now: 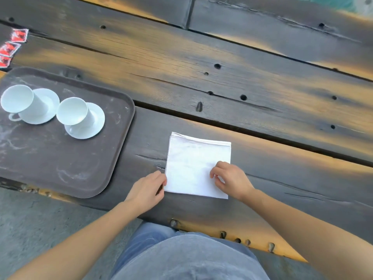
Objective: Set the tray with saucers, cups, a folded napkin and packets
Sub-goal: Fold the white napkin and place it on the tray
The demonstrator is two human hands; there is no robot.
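Napkin (193,162) of white cloth, folded into a flat square with its layered edges showing along the far side, lies on the tabletop (201,77) close to the near edge and just to the right of the tray (60,162), not on it. The left hand (148,188) has its fingers curled at the left edge of the cloth near the front corner, pinching it. The right hand (228,178) sits on the front right corner, knuckles up, with bent fingers and thumb nipping the fabric.

The tabletop is made of heavy wooden planks, dark and charred-looking with amber patches, marked by cracks, round knot holes and deep gaps between the boards. Metal studs show along its front edge. Below it on the left is a grey concrete floor (40,219), and blue-grey clothing fills the bottom of the view.

The tray is dark brown and rectangular with rounded corners and a low rim, its surface scuffed with whitish smears. On its far part stand two round white saucers (51,97) side by side, each carrying one of two upright, glossy white cups (72,111) with a small handle. Three red packets (19,35) lie in a row on the tabletop beyond the tray, at the far left.
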